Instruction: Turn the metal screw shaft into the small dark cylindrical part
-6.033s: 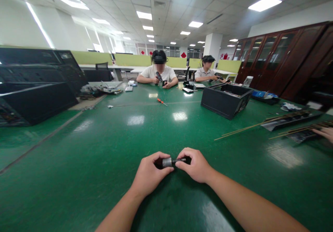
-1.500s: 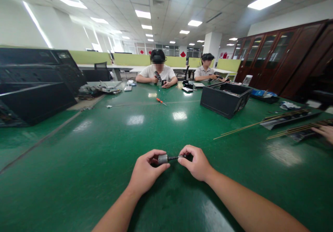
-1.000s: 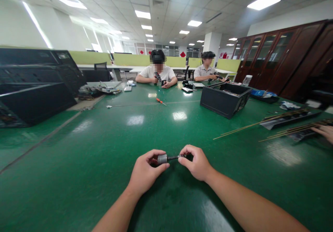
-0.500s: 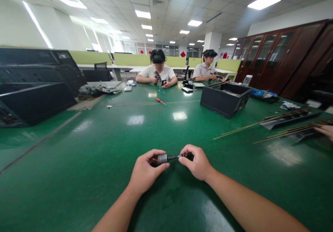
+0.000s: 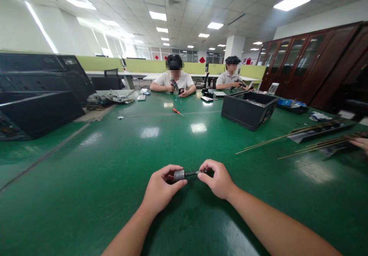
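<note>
A small metal part, a silvery cylinder with a dark thin shaft, lies level between my hands, just above or on the green table. The fingers and thumb of my left hand are wrapped round the cylinder end. My right hand pinches the far end of the shaft between thumb and fingertips; that end is partly hidden by the fingers.
An orange screwdriver lies ahead. A black box stands right of it, long thin rods further right near another person's hand. Black computer cases stand left. Two people sit across.
My hands and the metal part have not visibly moved. The person at the back right has shifted slightly to the right, and the hand at the right edge has moved a little.
</note>
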`<state>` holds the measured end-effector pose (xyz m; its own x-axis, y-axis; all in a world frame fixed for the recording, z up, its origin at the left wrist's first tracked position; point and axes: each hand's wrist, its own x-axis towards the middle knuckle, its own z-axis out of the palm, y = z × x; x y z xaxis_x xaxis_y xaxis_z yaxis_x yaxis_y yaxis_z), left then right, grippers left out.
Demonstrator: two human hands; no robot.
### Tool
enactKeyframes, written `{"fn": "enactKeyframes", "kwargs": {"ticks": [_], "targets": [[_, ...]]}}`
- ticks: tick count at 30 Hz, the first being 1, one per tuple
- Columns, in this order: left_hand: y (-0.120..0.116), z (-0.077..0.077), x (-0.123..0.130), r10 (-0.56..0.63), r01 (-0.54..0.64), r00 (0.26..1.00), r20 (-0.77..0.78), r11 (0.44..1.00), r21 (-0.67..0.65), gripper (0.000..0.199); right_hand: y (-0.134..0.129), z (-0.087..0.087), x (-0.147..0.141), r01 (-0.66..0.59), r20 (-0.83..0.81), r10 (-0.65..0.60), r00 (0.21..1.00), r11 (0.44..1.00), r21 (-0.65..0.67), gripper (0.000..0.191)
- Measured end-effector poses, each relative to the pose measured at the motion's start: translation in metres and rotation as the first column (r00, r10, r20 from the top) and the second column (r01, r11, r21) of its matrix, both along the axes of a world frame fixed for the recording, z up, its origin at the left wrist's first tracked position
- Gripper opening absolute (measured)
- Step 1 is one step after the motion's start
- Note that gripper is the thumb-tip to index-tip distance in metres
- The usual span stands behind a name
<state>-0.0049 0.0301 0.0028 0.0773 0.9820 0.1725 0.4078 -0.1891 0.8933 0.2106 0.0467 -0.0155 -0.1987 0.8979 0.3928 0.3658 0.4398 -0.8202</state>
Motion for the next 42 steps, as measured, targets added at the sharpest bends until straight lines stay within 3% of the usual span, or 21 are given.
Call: {"fn": "enactKeyframes", "kwargs": {"ticks": [28,32,35,39,42], "targets": [[-0.001,0.001,0.002,0.017,-0.017,1.000,0.019,1.000,-0.010,0.034,0.000,0.001,0.002,0.020,-0.015,-0.020,1.000,1.000,-0.001,0.005],[-0.001,0.000,0.001,0.017,-0.017,0.999,0.029,1.000,-0.022,0.035,0.002,0.004,0.006,0.064,-0.184,-0.061,0.981,0.998,0.009,0.026],[-0.001,0.001,0.001,0.035,-0.035,0.999,0.012,0.999,-0.018,0.037,0.007,0.003,0.009,0.120,-0.415,-0.128,0.901,0.992,-0.044,0.045],[0.000,0.001,0.001,0.057,-0.057,0.998,0.030,0.998,-0.005,0.038,0.014,-0.002,0.007,0.098,-0.589,-0.180,0.788,0.981,-0.169,0.050],[0.003,-0.003,-0.002,0.074,-0.075,0.993,0.093,0.997,0.008,0.038,0.018,-0.006,0.004,0.051,-0.603,-0.163,0.781,0.979,-0.198,0.049]]}}
